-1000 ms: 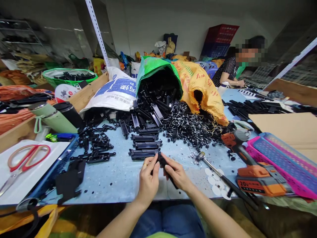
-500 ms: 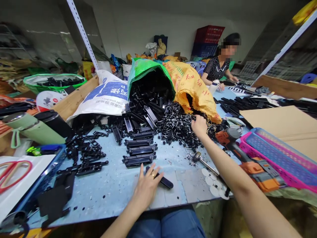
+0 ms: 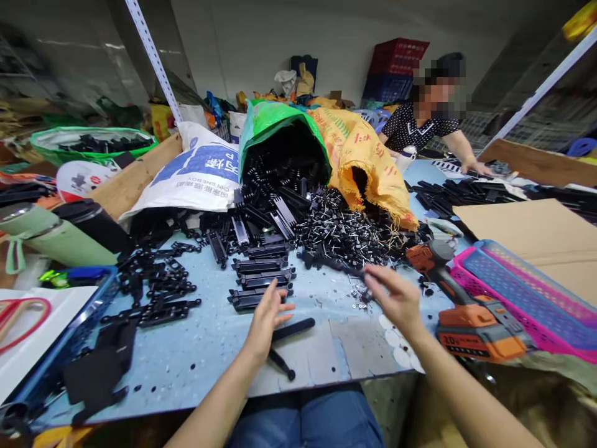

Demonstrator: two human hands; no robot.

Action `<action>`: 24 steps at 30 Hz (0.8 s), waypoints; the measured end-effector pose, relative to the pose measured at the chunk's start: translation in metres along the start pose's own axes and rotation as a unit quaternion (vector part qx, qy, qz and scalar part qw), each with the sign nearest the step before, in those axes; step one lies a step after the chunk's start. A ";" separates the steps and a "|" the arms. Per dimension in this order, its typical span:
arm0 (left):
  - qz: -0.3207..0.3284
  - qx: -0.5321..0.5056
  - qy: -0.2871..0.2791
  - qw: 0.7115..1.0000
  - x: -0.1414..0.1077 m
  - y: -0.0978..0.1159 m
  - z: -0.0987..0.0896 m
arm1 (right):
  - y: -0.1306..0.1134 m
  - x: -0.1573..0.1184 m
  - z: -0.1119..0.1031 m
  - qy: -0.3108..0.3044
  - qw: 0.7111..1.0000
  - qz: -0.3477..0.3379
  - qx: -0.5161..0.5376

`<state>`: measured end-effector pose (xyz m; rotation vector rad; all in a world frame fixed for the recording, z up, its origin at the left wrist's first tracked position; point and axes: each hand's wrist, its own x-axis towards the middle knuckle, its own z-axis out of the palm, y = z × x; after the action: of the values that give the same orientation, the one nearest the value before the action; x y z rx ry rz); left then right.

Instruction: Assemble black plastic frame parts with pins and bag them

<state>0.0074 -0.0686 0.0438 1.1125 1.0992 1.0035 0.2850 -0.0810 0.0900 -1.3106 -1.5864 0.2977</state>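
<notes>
My left hand (image 3: 265, 326) is raised off the table edge, fingers apart. Just beneath and beside it lie a flat black bar (image 3: 296, 330) and a thin black link with a round end (image 3: 283, 366); the hand partly hides both. My right hand (image 3: 395, 298) is farther right, its fingertips at one end of a long dark object (image 3: 333, 264) smeared by motion, whose kind I cannot tell. Several black plastic assemblies (image 3: 262, 280) are lined up beyond my left hand. Behind the dark object spreads a heap of black pieces with metal pins (image 3: 345, 227).
An orange cordless drill (image 3: 480, 333) lies at right beside a pink basket (image 3: 471, 274) and cardboard (image 3: 532, 233). Green (image 3: 280, 115) and yellow (image 3: 364, 146) sacks stand behind. Black links (image 3: 163, 283) and tumblers (image 3: 65, 236) are at left. A co-worker (image 3: 426, 121) reaches across the table at back right.
My right hand has drawn back from the pin heap, a long dark object now at its fingertips. My left hand has lifted; the bar is turned and a link shows. The hammer has left its spot.
</notes>
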 end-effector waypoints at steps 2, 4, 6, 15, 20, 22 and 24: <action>0.000 -0.047 0.018 0.999 0.004 0.005 0.002 | -0.018 -0.029 0.012 -0.160 0.969 0.112 0.149; 0.051 0.019 0.021 0.998 -0.001 0.008 0.006 | -0.030 -0.043 0.024 -0.363 0.856 0.233 0.285; 0.124 0.115 -0.025 0.985 -0.012 0.010 0.011 | -0.035 -0.044 0.034 -0.528 0.711 0.298 0.357; 0.160 0.433 -0.172 0.870 -0.013 -0.007 0.018 | -0.007 -0.050 0.034 -0.483 0.857 -0.054 -0.172; 0.180 0.530 -0.181 0.809 -0.008 -0.015 0.029 | 0.006 -0.061 0.037 -0.487 0.811 -0.096 -0.308; 0.190 0.543 -0.185 0.797 -0.009 -0.015 0.031 | 0.005 -0.062 0.038 -0.482 0.808 -0.093 -0.327; 0.194 0.556 -0.186 0.787 -0.010 -0.014 0.031 | 0.000 -0.064 0.038 -0.466 0.813 -0.095 -0.336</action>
<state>0.0366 -0.0860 0.0347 2.4558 1.1379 0.2904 0.2480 -0.1197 0.0386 -1.6137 -2.8348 0.2751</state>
